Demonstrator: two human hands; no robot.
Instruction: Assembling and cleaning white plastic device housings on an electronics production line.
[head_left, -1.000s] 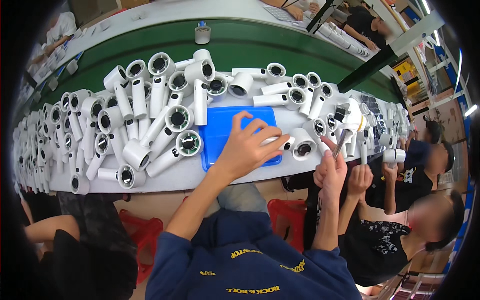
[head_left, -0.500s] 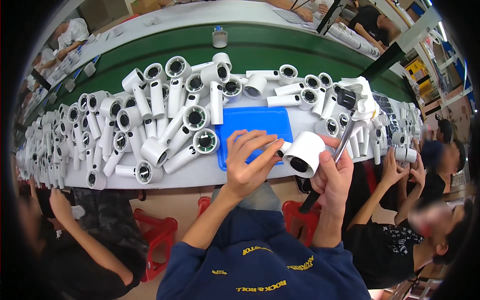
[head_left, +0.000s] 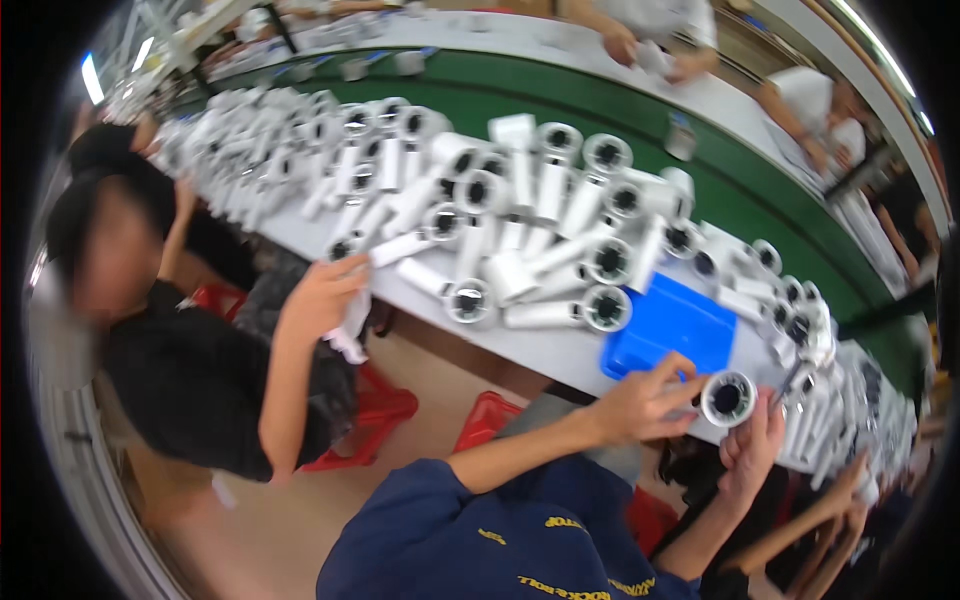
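A white handheld device with a round barrel head (head_left: 727, 399) is held in front of my body, its dark ringed opening turned up toward me. The fingers of my left hand (head_left: 650, 403) close around its handle side, which they mostly hide. At the head's right edge is my right hand (head_left: 752, 445), closed, with a thin metal-shafted tool (head_left: 785, 392) showing beside its fingers. Blur hides the tool's exact kind. Just beyond my left hand lies a blue tray (head_left: 672, 325) on the table.
Many similar white devices (head_left: 480, 195) lie piled along the white table (head_left: 480, 345), left and right of the tray. A green conveyor belt (head_left: 640, 150) runs behind them. A co-worker (head_left: 200, 370) sits to my left; red stools (head_left: 385, 410) stand below the table.
The view has swung left, so the tray and my hands appear farther right. The held device has turned, its dark ringed opening now facing up. The left co-worker shows more fully.
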